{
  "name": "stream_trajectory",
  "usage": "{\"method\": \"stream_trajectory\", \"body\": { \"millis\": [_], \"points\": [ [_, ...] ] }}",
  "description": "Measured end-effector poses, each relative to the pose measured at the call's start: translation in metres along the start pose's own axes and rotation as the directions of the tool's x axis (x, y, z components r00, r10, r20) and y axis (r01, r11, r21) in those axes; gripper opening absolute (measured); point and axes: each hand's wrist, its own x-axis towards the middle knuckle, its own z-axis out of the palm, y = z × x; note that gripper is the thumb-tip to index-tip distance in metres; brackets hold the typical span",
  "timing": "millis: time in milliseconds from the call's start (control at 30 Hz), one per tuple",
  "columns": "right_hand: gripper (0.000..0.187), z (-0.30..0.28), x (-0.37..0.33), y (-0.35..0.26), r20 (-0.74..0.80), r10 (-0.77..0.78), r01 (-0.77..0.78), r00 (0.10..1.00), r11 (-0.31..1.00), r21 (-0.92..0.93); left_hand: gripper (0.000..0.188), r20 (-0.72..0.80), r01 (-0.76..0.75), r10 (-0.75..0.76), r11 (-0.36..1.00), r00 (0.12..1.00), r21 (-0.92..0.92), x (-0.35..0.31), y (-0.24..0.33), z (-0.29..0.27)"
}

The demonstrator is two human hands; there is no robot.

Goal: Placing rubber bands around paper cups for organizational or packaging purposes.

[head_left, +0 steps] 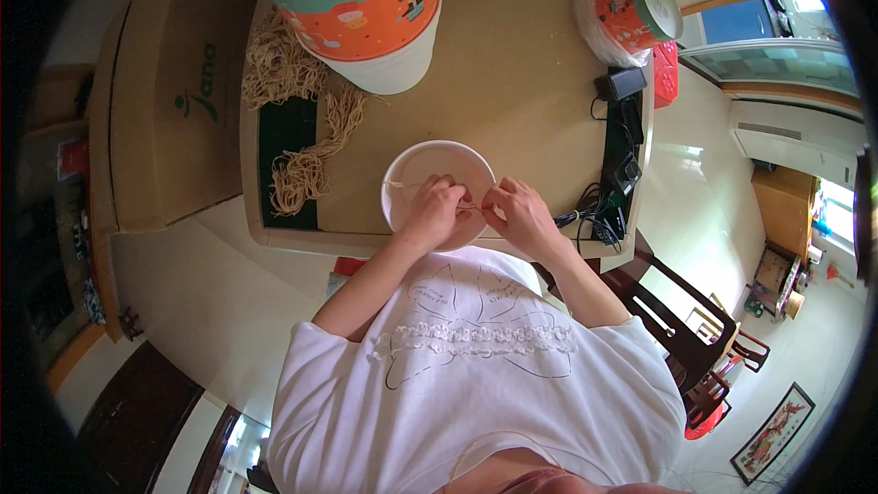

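Observation:
A white paper bucket (422, 160) stands at the table's near edge, its mouth facing up toward me. Over its near right part my left hand (437, 209) is closed in a pinch on a thin beige string (470, 209). My right hand (519, 214) pinches the same string just to the right, by the bucket's rim. A short piece of string also shows on the bucket's left inner wall. Whether the string passes through the bucket's wall is hidden by my fingers.
Bundles of beige string (297, 181) lie on the table's left side. Behind them rises a stack of orange and green paper buckets (366, 14). A smaller wrapped stack (631, 16) stands far right. Black adapters and cables (626, 142) line the right edge; a cardboard box (178, 119) is at left.

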Motion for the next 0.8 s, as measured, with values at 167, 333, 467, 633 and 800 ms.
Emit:
{"method": "stream_trajectory", "body": {
  "millis": [167,333,467,633,800],
  "points": [
    [0.009,0.0,0.001,-0.001,-0.011,-0.015,0.015,1.0,1.0,-0.001,0.008,0.119,0.055,-0.068,0.993,0.991,0.108,-0.003,-0.006,0.007],
    [0.009,0.002,0.0,0.002,-0.009,-0.027,0.027,1.0,0.999,0.024,0.014,0.131,0.014,-0.061,0.942,0.989,0.335,-0.001,-0.004,-0.01],
    [0.009,0.003,0.001,0.002,-0.004,-0.032,0.032,0.999,0.999,0.024,0.019,0.292,0.127,-0.139,0.99,0.946,0.061,0.003,0.001,-0.012],
    [0.01,0.002,0.001,0.002,-0.001,-0.026,0.026,1.0,0.998,0.057,0.021,0.251,0.147,-0.116,0.983,0.961,-0.107,0.001,0.0,-0.001],
    [0.01,0.002,0.0,0.002,0.024,0.013,-0.014,1.0,0.998,0.063,0.009,0.045,-0.095,0.096,0.995,0.994,-0.029,0.003,-0.003,0.008]
  ]
}}
